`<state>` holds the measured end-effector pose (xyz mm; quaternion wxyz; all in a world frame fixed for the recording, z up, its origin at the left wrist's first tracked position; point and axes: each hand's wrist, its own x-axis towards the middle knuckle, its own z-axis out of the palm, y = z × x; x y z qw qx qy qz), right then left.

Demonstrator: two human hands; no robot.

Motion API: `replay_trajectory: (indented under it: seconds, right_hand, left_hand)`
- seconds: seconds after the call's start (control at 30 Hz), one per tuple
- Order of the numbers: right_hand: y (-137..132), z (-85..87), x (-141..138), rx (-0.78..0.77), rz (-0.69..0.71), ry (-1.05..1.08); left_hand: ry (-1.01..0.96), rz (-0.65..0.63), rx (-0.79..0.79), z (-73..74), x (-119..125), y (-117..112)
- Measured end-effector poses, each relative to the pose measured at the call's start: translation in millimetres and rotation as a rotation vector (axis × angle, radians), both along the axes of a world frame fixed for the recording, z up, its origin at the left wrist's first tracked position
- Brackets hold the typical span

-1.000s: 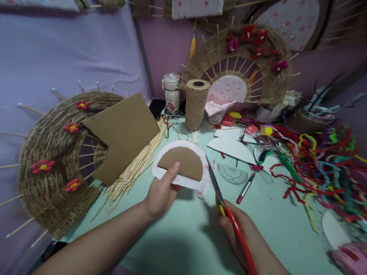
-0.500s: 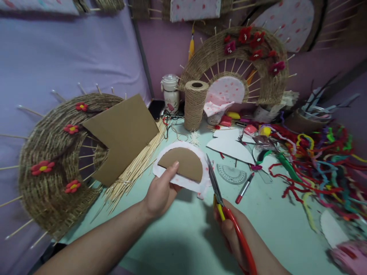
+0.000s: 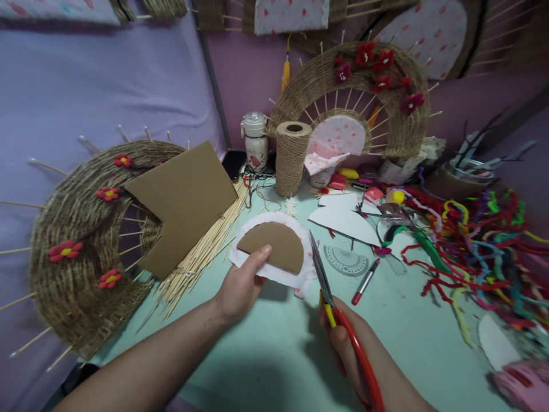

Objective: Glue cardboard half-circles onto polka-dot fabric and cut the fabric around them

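My left hand (image 3: 242,286) pinches a brown cardboard half-circle (image 3: 278,240) together with the white, pink-spotted fabric (image 3: 289,278) under it, thumb on top and fingers beneath. The fabric sticks out as a margin around the cardboard, with a small loose flap at its lower right. In my right hand (image 3: 349,337) is a pair of scissors (image 3: 325,280) with red and yellow handles. Their blades point up and away, close together, just right of the fabric's edge. Some of my right fingers are hidden behind the handles.
A twine spool (image 3: 293,160) and a lidded bottle (image 3: 255,140) stand behind. Left are a woven fan (image 3: 77,229), a cardboard sheet (image 3: 184,200) and thin sticks (image 3: 201,254). Rightward lie a protractor (image 3: 345,260), a marker (image 3: 365,281) and tangled pipe cleaners (image 3: 484,246).
My left thumb has slid slightly to the right on the cardboard. The scissors and my right hand are almost where they were.
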<state>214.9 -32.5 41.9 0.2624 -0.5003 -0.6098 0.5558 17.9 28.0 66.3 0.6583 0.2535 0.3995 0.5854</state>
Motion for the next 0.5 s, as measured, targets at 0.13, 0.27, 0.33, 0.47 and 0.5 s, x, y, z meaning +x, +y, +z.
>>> replay_trajectory:
  seconds: [0.13,0.27,0.33,0.47,0.5]
  right_hand:
    - [1.0,1.5,-0.1,0.002,-0.001,-0.011]
    - [2.4,2.5,-1.2,-0.01,0.0,-0.012]
    - [2.7,2.3,-1.3,-0.019,-0.004,-0.006]
    - [1.4,-0.7,0.1,-0.032,-0.012,0.0]
    - [0.9,-1.7,0.4,-0.032,-0.015,0.004]
  left_hand:
    - [0.002,0.015,-0.022,1.5,-1.1,1.9]
    - [0.01,-0.019,-0.04,1.6,-1.1,1.8]
    - [0.016,-0.033,-0.046,1.5,-0.8,1.1]
    - [0.027,-0.044,-0.059,2.1,-0.4,0.3]
    - [0.027,-0.049,-0.057,2.3,-0.3,0.3]
